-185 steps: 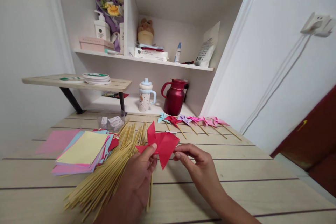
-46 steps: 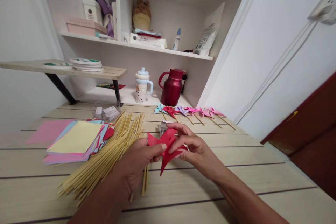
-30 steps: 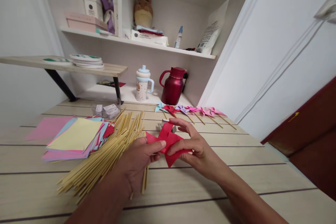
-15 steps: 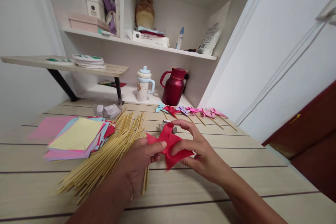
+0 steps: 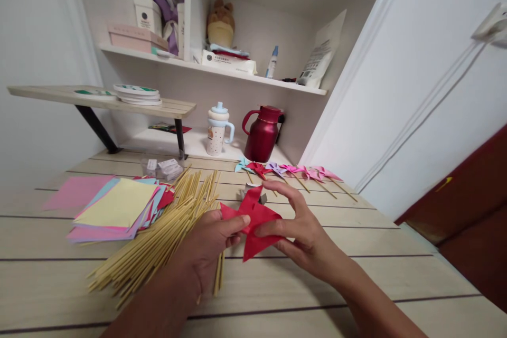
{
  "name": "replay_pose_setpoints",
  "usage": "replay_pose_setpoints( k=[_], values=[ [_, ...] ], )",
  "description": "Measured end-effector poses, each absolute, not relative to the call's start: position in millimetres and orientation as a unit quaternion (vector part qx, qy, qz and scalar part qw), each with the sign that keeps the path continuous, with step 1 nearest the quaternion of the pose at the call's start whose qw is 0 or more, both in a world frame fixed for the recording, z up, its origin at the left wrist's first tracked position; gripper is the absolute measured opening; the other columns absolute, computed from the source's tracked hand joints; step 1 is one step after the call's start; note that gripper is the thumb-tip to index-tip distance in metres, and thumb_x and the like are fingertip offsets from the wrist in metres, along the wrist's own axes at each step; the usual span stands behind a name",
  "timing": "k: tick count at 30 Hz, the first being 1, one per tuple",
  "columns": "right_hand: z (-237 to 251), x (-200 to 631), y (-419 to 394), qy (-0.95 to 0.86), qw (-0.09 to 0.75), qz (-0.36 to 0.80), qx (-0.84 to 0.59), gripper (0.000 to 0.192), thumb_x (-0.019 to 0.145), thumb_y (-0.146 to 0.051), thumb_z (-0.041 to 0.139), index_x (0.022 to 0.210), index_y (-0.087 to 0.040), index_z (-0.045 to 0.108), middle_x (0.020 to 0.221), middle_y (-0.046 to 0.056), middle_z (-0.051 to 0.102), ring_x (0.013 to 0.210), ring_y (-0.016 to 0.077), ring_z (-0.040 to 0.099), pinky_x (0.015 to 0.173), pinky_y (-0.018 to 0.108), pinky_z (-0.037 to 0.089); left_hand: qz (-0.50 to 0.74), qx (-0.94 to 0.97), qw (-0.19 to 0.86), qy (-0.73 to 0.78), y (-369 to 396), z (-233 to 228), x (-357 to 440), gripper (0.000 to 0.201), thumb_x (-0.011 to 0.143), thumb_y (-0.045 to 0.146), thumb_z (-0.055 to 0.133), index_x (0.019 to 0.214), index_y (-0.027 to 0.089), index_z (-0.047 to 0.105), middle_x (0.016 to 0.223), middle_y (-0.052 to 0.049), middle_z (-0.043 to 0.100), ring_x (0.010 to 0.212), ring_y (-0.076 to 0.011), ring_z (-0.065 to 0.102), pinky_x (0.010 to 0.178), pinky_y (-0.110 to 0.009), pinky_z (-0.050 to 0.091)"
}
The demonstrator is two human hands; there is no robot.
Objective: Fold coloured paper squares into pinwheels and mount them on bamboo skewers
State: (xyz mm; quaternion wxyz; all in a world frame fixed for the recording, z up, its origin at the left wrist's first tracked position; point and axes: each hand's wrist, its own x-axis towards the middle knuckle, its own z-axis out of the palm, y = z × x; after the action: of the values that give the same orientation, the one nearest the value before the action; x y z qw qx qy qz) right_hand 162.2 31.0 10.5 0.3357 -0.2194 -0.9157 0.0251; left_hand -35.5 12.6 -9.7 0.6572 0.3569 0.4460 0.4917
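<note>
Between my hands is a red paper pinwheel (image 5: 253,208), its pointed blades folded toward the middle. My left hand (image 5: 212,240) pinches it at the left, the thumb lying near its centre. My right hand (image 5: 303,232) grips the right blade with thumb and fingers, while its index fingertip touches the top point. Just behind the pinwheel sits a small grey metallic item (image 5: 241,195), mostly covered. Beside and under my left forearm lies a loose heap of thin wooden sticks (image 5: 158,243).
Coloured paper squares (image 5: 119,203) are stacked at left, near a clear box of small packets (image 5: 166,168). Finished pinwheels on sticks (image 5: 277,168) line the back right. Behind stand a cup (image 5: 217,134), a red jug (image 5: 262,134) and a raised wooden stand (image 5: 174,108).
My right fingers have pressed the right blade flatter and shifted slightly left. The lower point of the pinwheel has swung a little left. My left hand keeps its pinch.
</note>
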Motion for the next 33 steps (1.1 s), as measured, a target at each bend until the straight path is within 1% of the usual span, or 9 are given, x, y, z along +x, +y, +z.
replay_pose_setpoints(
  k=[3,7,11,14,17,23,25,29,33],
  values=[
    [10,162,32,-0.92,0.333,-0.026,-0.205,0.03,0.089,-0.009,0.059,0.101,-0.032,0.073,0.158,0.0,0.019,0.144,0.0352,0.024,0.113,0.06,0.029,0.491,0.332,0.669,0.449,14,-9,-35,0.03,0.064,0.029,0.081,0.089,0.014,0.071,0.081,-0.004,0.069,0.077,-0.0154,0.058,0.071,-0.028,0.041],
    [8,160,34,-0.92,0.325,-0.087,-0.199,0.028,0.088,-0.008,0.057,0.088,-0.03,0.074,0.148,0.0,0.039,0.14,0.0332,0.032,0.113,0.06,0.026,0.504,0.325,0.665,0.446,15,-16,-36,0.03,0.062,0.028,0.083,0.085,0.015,0.07,0.083,-0.003,0.07,0.074,-0.0134,0.056,0.069,-0.027,0.041],
    [6,160,35,-0.916,0.335,-0.085,-0.206,0.027,0.088,-0.011,0.06,0.098,-0.032,0.074,0.151,0.001,0.035,0.14,0.0347,0.031,0.113,0.061,0.026,0.508,0.326,0.663,0.442,15,-18,-37,0.028,0.063,0.028,0.082,0.085,0.014,0.071,0.084,-0.005,0.071,0.074,-0.0132,0.057,0.069,-0.027,0.041],
    [6,163,35,-0.899,0.368,-0.017,-0.236,0.035,0.089,-0.01,0.059,0.113,-0.034,0.069,0.156,0.001,0.026,0.144,0.0335,0.027,0.115,0.058,0.028,0.514,0.31,0.663,0.448,16,-14,-36,0.027,0.064,0.025,0.082,0.086,0.014,0.072,0.085,-0.006,0.072,0.074,-0.013,0.059,0.068,-0.026,0.041],
    [5,165,37,-0.867,0.419,0.084,-0.256,0.035,0.089,-0.014,0.062,0.117,-0.034,0.067,0.157,0.002,0.026,0.145,0.0308,0.027,0.116,0.053,0.03,0.514,0.284,0.673,0.45,17,-11,-36,0.023,0.064,0.022,0.082,0.082,0.013,0.071,0.082,-0.006,0.072,0.07,-0.012,0.059,0.068,-0.025,0.042],
    [3,169,48,-0.817,0.467,0.208,-0.267,0.014,0.087,-0.026,0.07,0.096,-0.035,0.074,0.15,-0.002,0.039,0.142,0.0296,0.033,0.117,0.052,0.032,0.505,0.276,0.7,0.422,18,-15,-36,0.024,0.065,0.021,0.083,0.083,0.013,0.07,0.082,-0.006,0.072,0.07,-0.0117,0.061,0.067,-0.024,0.043],
    [2,168,48,-0.819,0.456,0.22,-0.271,0.019,0.086,-0.026,0.071,0.101,-0.037,0.074,0.153,-0.003,0.035,0.143,0.0302,0.032,0.116,0.054,0.031,0.51,0.269,0.703,0.417,18,-14,-36,0.023,0.065,0.02,0.083,0.082,0.013,0.07,0.082,-0.006,0.073,0.07,-0.0115,0.061,0.067,-0.024,0.043],
    [2,164,40,-0.863,0.401,0.168,-0.256,0.041,0.088,-0.018,0.065,0.123,-0.04,0.065,0.163,-0.004,0.013,0.148,0.032,0.021,0.118,0.056,0.027,0.507,0.254,0.71,0.418,16,-11,-34,0.026,0.061,0.02,0.085,0.08,0.013,0.07,0.079,-0.005,0.073,0.068,-0.0113,0.061,0.066,-0.024,0.043],
    [5,161,33,-0.91,0.343,0.072,-0.22,0.039,0.088,-0.01,0.059,0.114,-0.037,0.07,0.164,-0.007,0.004,0.149,0.0334,0.015,0.117,0.057,0.025,0.495,0.271,0.711,0.42,14,-11,-33,0.03,0.058,0.026,0.087,0.08,0.015,0.07,0.082,-0.005,0.073,0.074,-0.0141,0.063,0.069,-0.026,0.045]
  ],
)
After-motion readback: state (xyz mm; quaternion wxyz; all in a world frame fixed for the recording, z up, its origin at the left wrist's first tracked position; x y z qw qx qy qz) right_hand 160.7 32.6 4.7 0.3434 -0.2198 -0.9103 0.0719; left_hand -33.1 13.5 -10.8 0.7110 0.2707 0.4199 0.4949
